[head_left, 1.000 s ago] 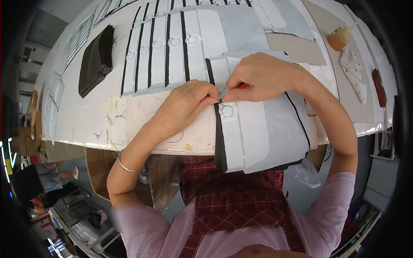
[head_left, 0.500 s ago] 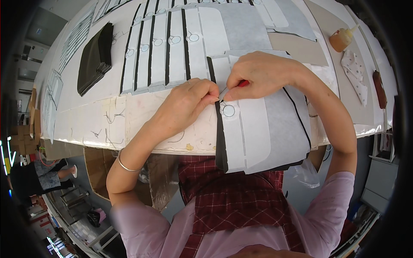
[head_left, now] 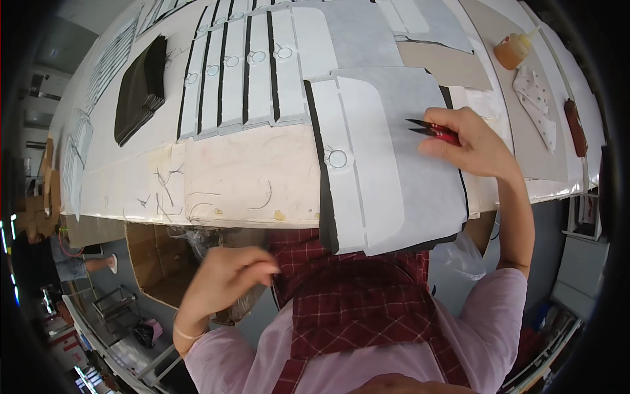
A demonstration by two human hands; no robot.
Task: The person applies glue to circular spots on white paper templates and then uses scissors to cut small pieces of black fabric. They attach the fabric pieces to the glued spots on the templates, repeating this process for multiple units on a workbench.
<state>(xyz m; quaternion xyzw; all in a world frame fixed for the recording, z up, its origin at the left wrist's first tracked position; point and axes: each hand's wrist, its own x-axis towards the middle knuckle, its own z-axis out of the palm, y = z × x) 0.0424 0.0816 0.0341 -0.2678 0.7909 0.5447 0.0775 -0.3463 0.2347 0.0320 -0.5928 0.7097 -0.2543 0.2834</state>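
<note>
My right hand (head_left: 476, 141) is closed around red-handled thread snips (head_left: 438, 133). Their dark pointed blades are parted and point left above the right part of a pale grey-white fabric panel (head_left: 420, 190). Dark material lies under this panel, showing along its edges, and it overhangs the table's front edge. A round pale disc (head_left: 338, 159) with dark thread about it sits near the panel's left side. Off the table, low and left of my apron, my left hand (head_left: 230, 279) is slightly blurred, its fingers curled together; anything between them is too small to make out.
More pale panels with dark strips and discs (head_left: 256, 57) lie overlapped at the back. A dark fabric stack (head_left: 141, 92) is at left, with loose threads (head_left: 167, 187) near the front edge. At right are an amber bottle (head_left: 512, 51), a dotted cloth (head_left: 535, 105) and a brown-handled tool (head_left: 575, 128).
Both hands have left the disc. My left hand has dropped toward me, off the table edge; my right hand has moved right with the snips, whose blades now show.
</note>
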